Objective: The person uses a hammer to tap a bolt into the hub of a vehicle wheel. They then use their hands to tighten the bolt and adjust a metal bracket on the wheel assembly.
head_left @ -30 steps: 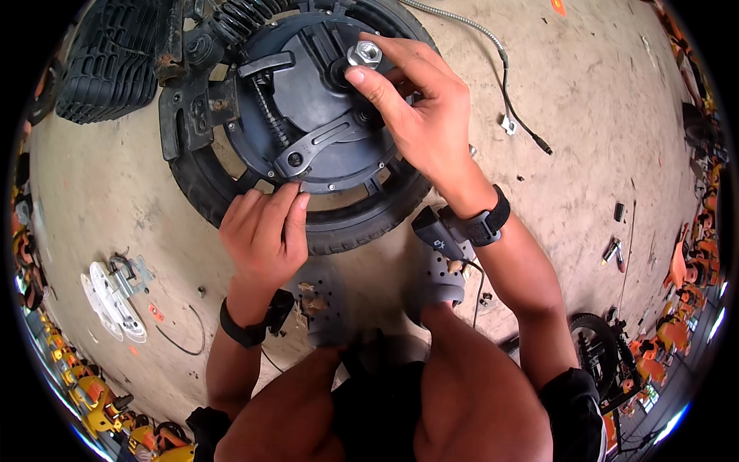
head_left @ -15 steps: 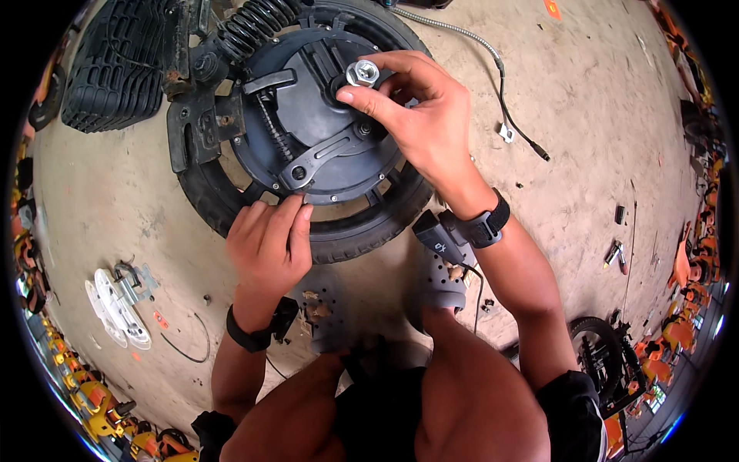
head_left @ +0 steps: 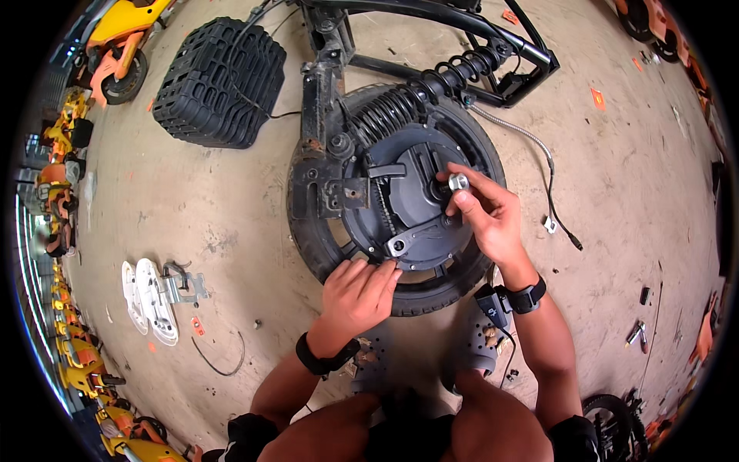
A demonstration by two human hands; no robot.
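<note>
A black wheel [head_left: 475,289] lies in front of me with a round hub [head_left: 412,191] at its middle. Between the thumb and forefinger of my right hand [head_left: 499,227] is a silver hex nut [head_left: 458,182], held over the hub near the axle. My left hand [head_left: 359,294] rests at the wheel's near side, fingers curled and pressed together. Its fingertips meet the end of the metal brake arm [head_left: 419,237]; whatever they pinch, if anything, is hidden. A thin spring [head_left: 385,204] runs along the hub beside that arm.
A coil shock absorber [head_left: 416,96] and black frame [head_left: 323,115] join the wheel from behind. Left of them stands a black ribbed crate [head_left: 219,85]. White plates [head_left: 154,300] with a metal bracket lie on the floor at left. A cable [head_left: 548,177] curves along the right.
The view has shifted, so the wheel and both hands appear lower and further right, with more of the frame showing. My right hand still holds the nut over the hub.
</note>
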